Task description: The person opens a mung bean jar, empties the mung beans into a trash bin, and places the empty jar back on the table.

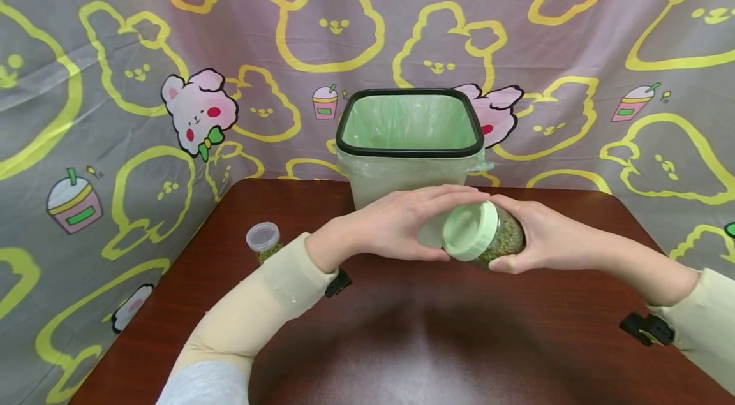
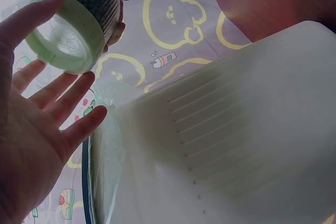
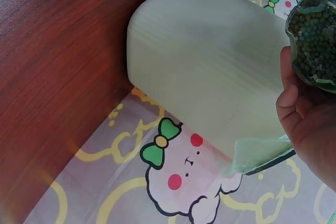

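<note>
In the head view, a clear jar of small green beans [image 1: 508, 239] with a pale green lid [image 1: 469, 230] is held tilted in front of the bin, lid toward the left. My right hand [image 1: 542, 236] grips the jar's body, thumb below and fingers behind it. At the lid is my left hand [image 1: 402, 223], its fingers long and spread along the upper side and its thumb by the lower edge. The left wrist view shows the thumb overlapping the lid's [image 2: 65, 35] rim and the fingertips beside the opposite edge. Beans show through the jar's base [image 3: 317, 43] in the right wrist view.
A white bin [image 1: 367, 178] with a black rim and green liner stands behind the hands. On the brown table [image 1: 367, 328], a small container [image 1: 263, 238] with a clear lid and green contents stands at the left, partly behind the left forearm. Patterned cloth [image 1: 356, 29] hangs around the table.
</note>
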